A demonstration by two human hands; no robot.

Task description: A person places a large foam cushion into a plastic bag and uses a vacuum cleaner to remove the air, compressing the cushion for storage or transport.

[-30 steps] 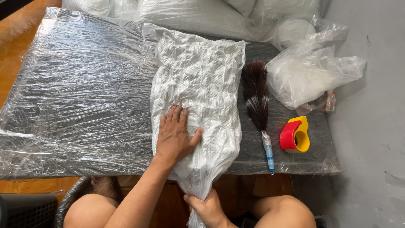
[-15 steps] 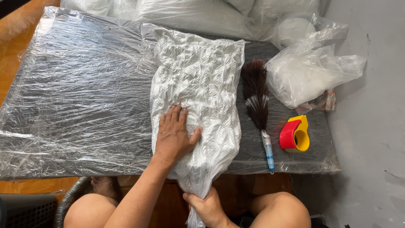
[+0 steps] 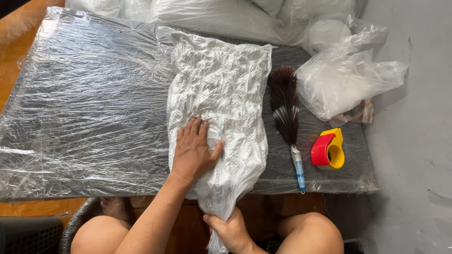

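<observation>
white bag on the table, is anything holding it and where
Yes. The right hand grips the bag by its bunched open neck, just off the table's near edge. The left hand lies flat on its lower part, pressing rather than gripping.

A bag point(image 3: 221, 99) holding crumpled fabric lies lengthwise on the table point(image 3: 89, 108), right of its middle, its neck hanging over the near edge. The left hand point(image 3: 194, 151) rests flat on the bag's near part; the right hand point(image 3: 230, 230) grips the neck below the table's edge, between the knees. Just right of the bag lies a duster point(image 3: 287, 117), head away, handle toward the near edge. Right of the handle sits a tape dispenser point(image 3: 328, 150). Behind the dispenser, at the table's far right corner, lies a loose plastic bag point(image 3: 343, 80). More filled bags point(image 3: 221, 16) are piled along the far edge.
</observation>
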